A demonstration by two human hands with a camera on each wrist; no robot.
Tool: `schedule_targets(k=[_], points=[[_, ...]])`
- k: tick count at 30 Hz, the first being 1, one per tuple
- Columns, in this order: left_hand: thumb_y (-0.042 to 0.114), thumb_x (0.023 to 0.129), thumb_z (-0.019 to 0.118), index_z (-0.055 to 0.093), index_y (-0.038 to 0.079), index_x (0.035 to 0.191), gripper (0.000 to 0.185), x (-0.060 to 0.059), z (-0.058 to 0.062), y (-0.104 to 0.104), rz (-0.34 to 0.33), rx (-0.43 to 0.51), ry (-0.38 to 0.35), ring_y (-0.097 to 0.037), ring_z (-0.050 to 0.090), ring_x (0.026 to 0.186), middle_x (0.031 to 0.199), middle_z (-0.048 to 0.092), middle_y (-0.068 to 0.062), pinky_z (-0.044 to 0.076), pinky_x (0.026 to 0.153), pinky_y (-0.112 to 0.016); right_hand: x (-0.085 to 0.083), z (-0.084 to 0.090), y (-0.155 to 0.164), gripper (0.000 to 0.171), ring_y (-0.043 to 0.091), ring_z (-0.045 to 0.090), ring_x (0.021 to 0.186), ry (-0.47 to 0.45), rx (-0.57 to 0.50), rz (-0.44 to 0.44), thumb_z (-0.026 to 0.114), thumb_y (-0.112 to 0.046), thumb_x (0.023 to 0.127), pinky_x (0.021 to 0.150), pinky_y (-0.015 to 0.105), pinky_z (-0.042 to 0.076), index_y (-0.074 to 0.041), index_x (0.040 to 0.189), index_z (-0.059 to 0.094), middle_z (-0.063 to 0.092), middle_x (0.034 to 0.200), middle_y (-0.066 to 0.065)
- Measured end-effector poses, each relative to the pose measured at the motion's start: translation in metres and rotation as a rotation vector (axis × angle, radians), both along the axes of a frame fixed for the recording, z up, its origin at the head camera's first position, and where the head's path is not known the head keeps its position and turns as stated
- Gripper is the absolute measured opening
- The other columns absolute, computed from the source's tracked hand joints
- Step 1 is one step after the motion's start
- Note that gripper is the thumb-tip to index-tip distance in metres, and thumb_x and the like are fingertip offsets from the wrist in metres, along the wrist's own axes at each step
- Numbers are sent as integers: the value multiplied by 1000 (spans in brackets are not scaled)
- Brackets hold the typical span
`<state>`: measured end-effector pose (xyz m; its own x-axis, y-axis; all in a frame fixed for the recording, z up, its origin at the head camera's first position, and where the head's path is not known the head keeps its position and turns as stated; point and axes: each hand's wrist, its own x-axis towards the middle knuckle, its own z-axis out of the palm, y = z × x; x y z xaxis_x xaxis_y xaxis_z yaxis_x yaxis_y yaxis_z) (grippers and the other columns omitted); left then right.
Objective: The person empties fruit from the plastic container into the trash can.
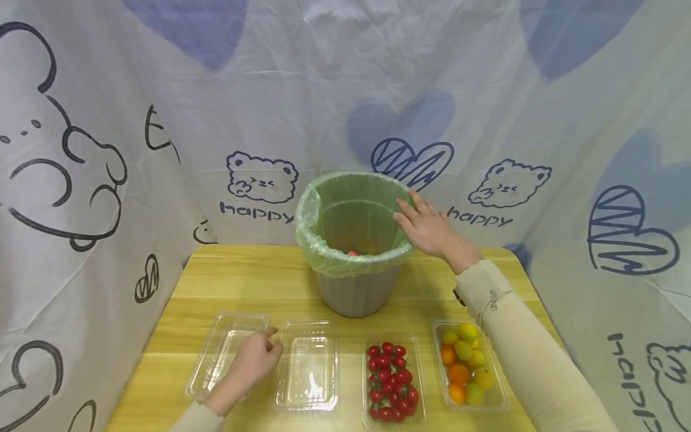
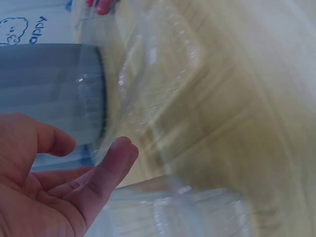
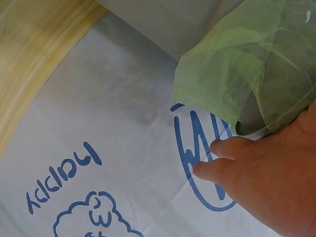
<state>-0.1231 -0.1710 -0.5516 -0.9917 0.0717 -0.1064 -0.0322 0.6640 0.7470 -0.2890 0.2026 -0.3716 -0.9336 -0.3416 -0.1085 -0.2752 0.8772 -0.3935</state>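
Note:
A grey bin (image 1: 353, 294) stands at the back of the table, lined with a green bag (image 1: 329, 252) folded over its rim. My right hand (image 1: 429, 231) is at the bin's right rim, fingers extended; in the right wrist view, that hand (image 3: 266, 173) lies right by the liner (image 3: 217, 74). A small red thing (image 1: 352, 253) shows low inside the bin. My left hand (image 1: 251, 363) hovers above the left see-through plastic box (image 1: 207, 354), close to a second plastic box (image 1: 308, 366). In the left wrist view, its loosely bent fingers (image 2: 106, 173) hold nothing.
A see-through box of red cherry tomatoes (image 1: 385, 378) sits right of the middle. Farther right, beneath my right forearm, another box holds small yellow, green and orange fruit (image 1: 464, 363). Printed cloth (image 1: 302, 108) hangs behind and beside the wooden table (image 1: 243, 270).

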Motion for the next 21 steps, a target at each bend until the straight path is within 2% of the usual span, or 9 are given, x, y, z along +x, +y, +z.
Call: schedule_targets(k=[3,6,8,11,14,18,21], points=[[4,98,59,58,-16,137,44,-2,12,0,7,-31,36,-4,33,40,56,57,-1,27,36,-15,0,1,0,70,50,-8,162,-2,-5,1,14,-54,113,127,76,-3,-15,171,11,-12,178,14],[4,98,61,64,-13,131,38,-5,21,3,17,-56,106,-6,40,40,75,72,-12,33,36,-17,1,1,0,70,50,-7,162,-1,-4,-3,14,-55,113,127,75,-2,-15,171,12,-12,178,14],[4,98,62,66,-10,129,34,-7,26,8,26,7,113,-7,50,43,85,75,-14,43,37,-19,1,1,0,70,51,-6,161,2,-1,-7,14,-55,113,127,75,-1,-15,171,12,-12,178,14],[2,99,61,68,-7,128,32,-10,29,18,23,192,29,-13,63,50,82,75,-12,55,43,-24,1,1,0,71,51,-4,161,2,-1,-10,14,-55,113,127,75,-1,-15,171,13,-12,178,14],[1,99,58,68,-7,124,29,-10,27,30,15,359,-72,-17,66,53,75,72,-7,57,46,-25,1,1,0,71,51,-4,161,1,-7,-7,14,-55,113,127,75,0,-14,170,14,-12,178,14],[2,99,58,69,-9,119,26,-8,20,47,-14,450,-141,-13,63,53,73,72,-5,56,48,-23,0,0,0,70,51,-3,161,-2,-10,-2,15,-54,113,127,75,1,-14,170,14,-11,178,15],[2,97,60,68,-11,119,27,-5,15,60,-19,507,-184,-13,66,56,74,73,-7,61,54,-27,0,0,0,70,51,-3,161,0,-8,-1,15,-54,113,127,76,2,-14,170,14,-11,178,14]])
